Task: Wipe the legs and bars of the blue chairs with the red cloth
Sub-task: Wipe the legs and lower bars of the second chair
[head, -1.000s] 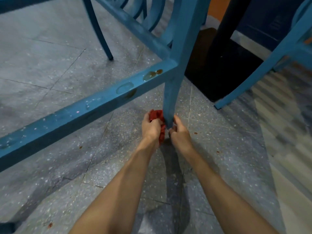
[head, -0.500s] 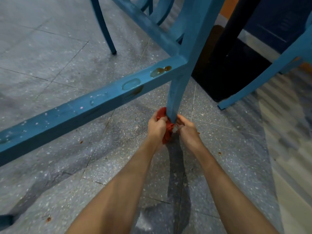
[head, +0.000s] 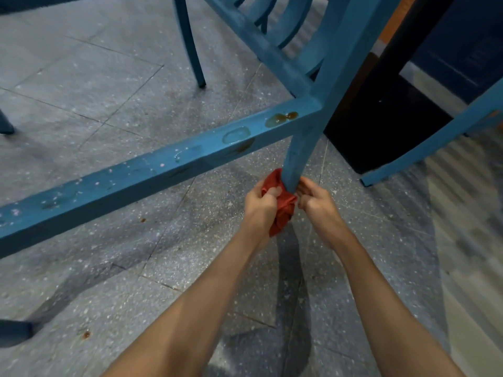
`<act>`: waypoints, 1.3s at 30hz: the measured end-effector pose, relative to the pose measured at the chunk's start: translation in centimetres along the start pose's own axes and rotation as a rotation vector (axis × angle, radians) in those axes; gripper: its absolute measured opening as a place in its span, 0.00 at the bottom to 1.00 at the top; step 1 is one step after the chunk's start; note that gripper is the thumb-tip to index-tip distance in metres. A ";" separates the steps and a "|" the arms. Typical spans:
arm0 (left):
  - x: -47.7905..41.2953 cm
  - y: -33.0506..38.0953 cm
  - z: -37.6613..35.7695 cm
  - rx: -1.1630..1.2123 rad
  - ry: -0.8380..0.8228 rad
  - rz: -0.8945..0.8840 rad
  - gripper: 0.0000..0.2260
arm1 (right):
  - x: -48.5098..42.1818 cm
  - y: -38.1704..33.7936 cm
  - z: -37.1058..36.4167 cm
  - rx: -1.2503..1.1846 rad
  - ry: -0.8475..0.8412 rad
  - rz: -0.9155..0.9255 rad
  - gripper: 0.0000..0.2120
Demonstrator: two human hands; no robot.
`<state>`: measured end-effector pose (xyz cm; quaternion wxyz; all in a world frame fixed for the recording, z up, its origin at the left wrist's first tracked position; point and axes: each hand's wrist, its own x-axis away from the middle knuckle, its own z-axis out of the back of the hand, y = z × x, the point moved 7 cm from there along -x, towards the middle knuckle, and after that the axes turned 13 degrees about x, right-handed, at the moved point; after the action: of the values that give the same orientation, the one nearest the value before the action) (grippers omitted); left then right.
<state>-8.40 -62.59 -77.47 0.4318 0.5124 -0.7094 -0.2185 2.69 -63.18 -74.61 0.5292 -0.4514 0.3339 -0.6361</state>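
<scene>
A blue chair leg [head: 302, 148] comes down to the floor at centre. A red cloth [head: 283, 208] is bunched round its foot. My left hand [head: 258, 205] grips the cloth on the left side of the leg. On the right side my right hand [head: 315, 202] has its fingers curled at the cloth's other end, close against the leg. A long blue bar [head: 152, 170] runs from the leg toward the lower left, with wet brown spots and droplets on its top face. A second bar [head: 261, 47] runs from the joint toward the back.
Speckled grey tiled floor [head: 109, 281] lies all around. A black table base [head: 381, 131] stands behind the leg at right. Another blue chair's leg [head: 424, 148] slants at the right. A thin blue leg [head: 190, 44] stands at the back.
Both hands with the cloth have stayed at the foot of the leg, shifting slightly up along it. The view has moved a little closer.
</scene>
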 end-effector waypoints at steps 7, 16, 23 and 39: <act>0.2 -2.0 0.0 -0.243 0.041 0.053 0.17 | -0.1 -2.5 0.7 0.112 0.155 0.121 0.22; 2.4 -0.3 -1.1 -0.018 -0.071 0.053 0.18 | -0.4 -1.3 0.2 0.155 0.105 0.097 0.23; 0.8 1.5 -1.7 -0.146 -0.059 -0.079 0.16 | -0.2 -1.3 0.1 0.141 0.084 0.130 0.25; 2.7 2.2 -1.8 -0.196 -0.123 -0.121 0.17 | 0.0 -1.6 0.2 0.095 0.061 0.152 0.24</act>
<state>-8.33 -64.04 -73.83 0.4213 0.4952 -0.6778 -0.3433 2.32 -62.83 -73.13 0.5863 -0.3795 0.3528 -0.6227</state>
